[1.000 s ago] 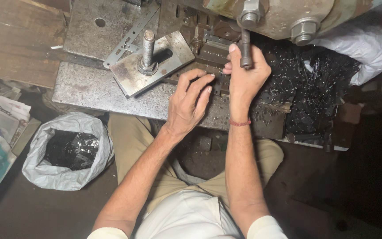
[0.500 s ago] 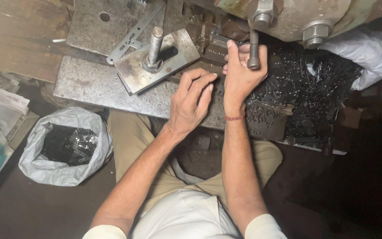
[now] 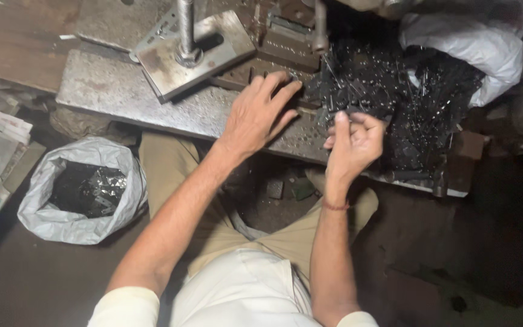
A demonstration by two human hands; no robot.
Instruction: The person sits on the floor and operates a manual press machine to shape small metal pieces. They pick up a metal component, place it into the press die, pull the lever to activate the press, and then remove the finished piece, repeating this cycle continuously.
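Close to the person's body, the right hand (image 3: pixel 353 140) is curled, pinching small black metal pieces (image 3: pixel 388 91) at the pile's near edge. Left of it, the left hand (image 3: pixel 258 115) lies open and flat on the steel table (image 3: pixel 110 91). Behind that hand stands a bolt (image 3: pixel 186 30) on a metal plate (image 3: pixel 225 42).

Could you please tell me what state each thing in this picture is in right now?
left hand: flat, palm down on the metal plate, fingers spread.
right hand: raised at the pile's edge, fingers curled as if pinching; what they hold is too small to tell.
pile of black metal pieces: loose, heaped on the plate.
grey sack: open, dark pieces inside.
white bag: slumped behind the pile.
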